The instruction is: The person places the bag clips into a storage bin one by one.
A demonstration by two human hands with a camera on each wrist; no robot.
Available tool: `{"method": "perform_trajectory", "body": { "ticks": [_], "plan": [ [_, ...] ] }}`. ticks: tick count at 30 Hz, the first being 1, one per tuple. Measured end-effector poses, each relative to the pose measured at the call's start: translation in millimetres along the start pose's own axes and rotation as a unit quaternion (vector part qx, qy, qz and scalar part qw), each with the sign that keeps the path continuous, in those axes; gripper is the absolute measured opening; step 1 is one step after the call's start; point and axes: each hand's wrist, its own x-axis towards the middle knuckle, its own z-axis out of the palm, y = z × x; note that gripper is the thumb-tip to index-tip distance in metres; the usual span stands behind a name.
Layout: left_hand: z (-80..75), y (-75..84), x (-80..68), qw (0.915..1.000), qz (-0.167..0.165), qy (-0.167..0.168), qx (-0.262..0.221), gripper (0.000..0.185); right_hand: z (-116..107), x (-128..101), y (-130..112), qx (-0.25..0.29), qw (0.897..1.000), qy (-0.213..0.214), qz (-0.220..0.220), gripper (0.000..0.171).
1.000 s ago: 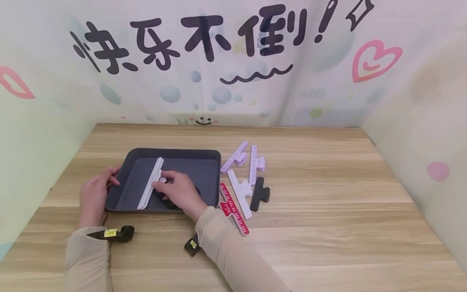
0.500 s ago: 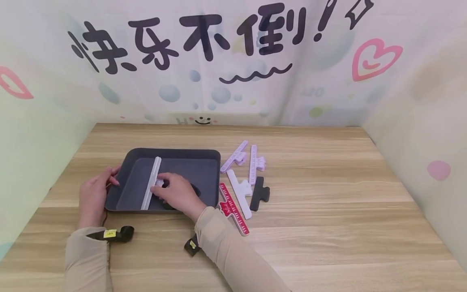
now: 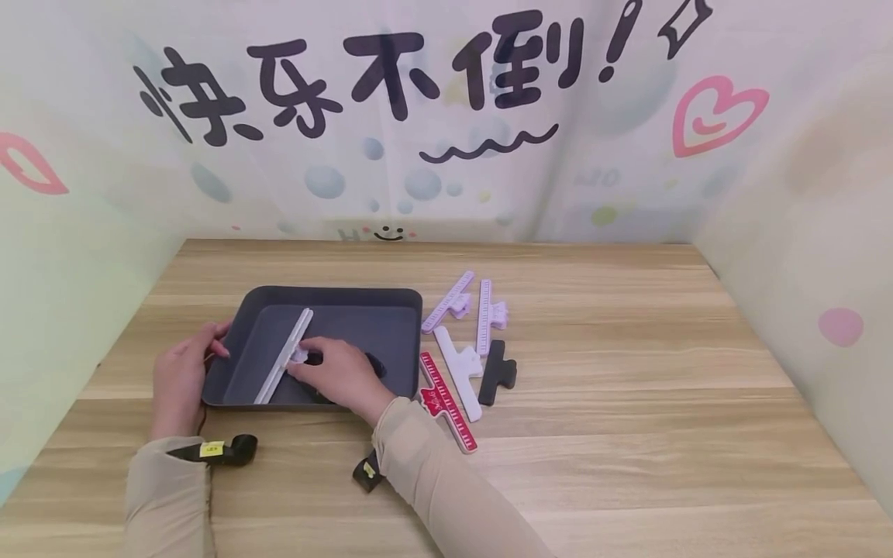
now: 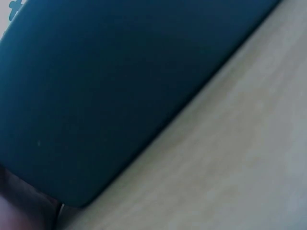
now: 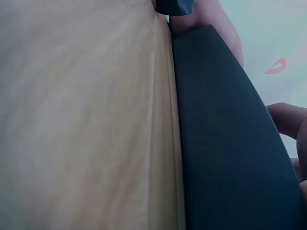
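Observation:
My right hand (image 3: 342, 370) reaches over the front of the dark grey tray (image 3: 335, 296) and pinches the handle of a pale bag clip (image 3: 284, 356). The clip's long bar slants across the left part of the tray, its near end close to the front wall. Something black shows inside the tray, mostly hidden beneath this hand. At the tray's left side, my left hand (image 3: 183, 364) holds the wall, fingertips at the rim. Each wrist view is largely filled by the tray's outer wall (image 4: 120, 86); in the right wrist view, fingers (image 5: 287, 120) show beyond it.
Right of the tray lie a red clip (image 3: 446, 403), a white clip (image 3: 456, 372), a black clip (image 3: 494, 372) and two lavender clips (image 3: 449, 301) with ruler markings. The wooden table (image 3: 649, 372) extends right, and a printed cloth (image 3: 614, 194) hangs behind.
The pale clip's bar has turned in my right hand: first steeper, then slanting more, its near end now further left. My left hand and the other clips have stayed in place.

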Motion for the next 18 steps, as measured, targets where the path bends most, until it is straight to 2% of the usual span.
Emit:
{"method": "perform_trajectory", "body": {
  "ticks": [7,13,18],
  "plan": [
    [-0.4,-0.6,-0.2,0.9999,0.005,-0.005,-0.014,0.044,0.4,0.1,-0.4,-0.003,1.0,-0.003,-0.005,0.03],
    [0.7,-0.4,1.5,0.9999,-0.009,0.006,0.01,0.048,0.6,0.1,0.5,-0.001,1.0,-0.006,-0.015,0.028],
    [0.7,-0.2,2.8,0.9995,-0.018,0.014,0.024,0.05,1.2,-0.2,2.0,0.034,0.999,-0.004,-0.019,0.025]
  ]
}}
